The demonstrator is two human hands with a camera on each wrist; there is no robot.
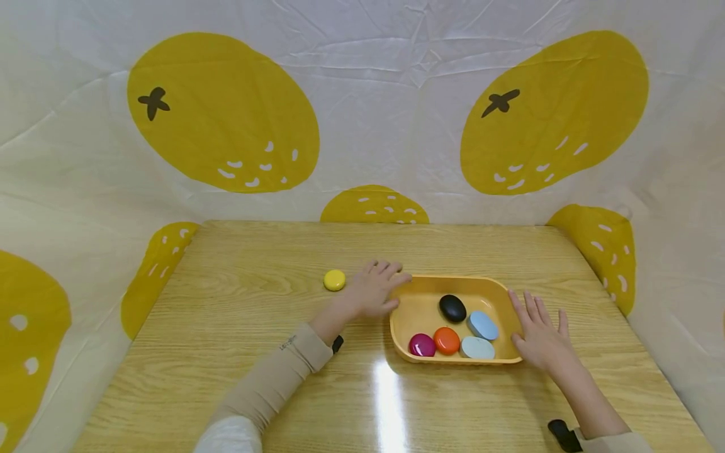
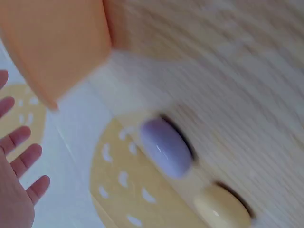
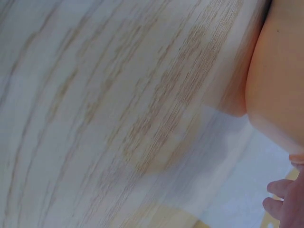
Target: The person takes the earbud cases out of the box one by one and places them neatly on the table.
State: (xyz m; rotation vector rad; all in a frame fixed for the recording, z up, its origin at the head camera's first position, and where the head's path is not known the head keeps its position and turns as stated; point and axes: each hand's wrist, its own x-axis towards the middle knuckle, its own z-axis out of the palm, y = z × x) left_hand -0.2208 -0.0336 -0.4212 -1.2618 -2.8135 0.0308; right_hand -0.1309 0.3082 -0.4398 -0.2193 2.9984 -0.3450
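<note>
"How do the hands stand from your end?"

"In my head view the left hand (image 1: 370, 294) is open, fingers spread at the left rim of the orange tray (image 1: 409, 314). The right hand (image 1: 542, 338) is open too, fingertips at the right rim. I can't tell how firmly either touches, if at all."

"And the tray?"

"On the desk (image 1: 198, 327), nearer its right edge than its left. It holds a black piece (image 1: 452, 308), a light blue piece (image 1: 483, 325) and, along its near wall, a magenta piece (image 1: 422, 345), an orange piece (image 1: 447, 340) and a pale piece (image 1: 477, 347)."

"Anything outside it?"

"A yellow piece (image 1: 334, 280), left of the left hand, toward the desk's far edge. My left wrist view adds a lavender piece (image 2: 166, 147) between that and the tray; the left hand seems to hide it from my head view."

"What worries you?"

"Uneven pushing could skid the tray sideways. Lifting on straight fingers, I'd fear a slip and a spill. And a careless left wrist might knock the lavender piece away, since it looks smooth and rounded."
</note>
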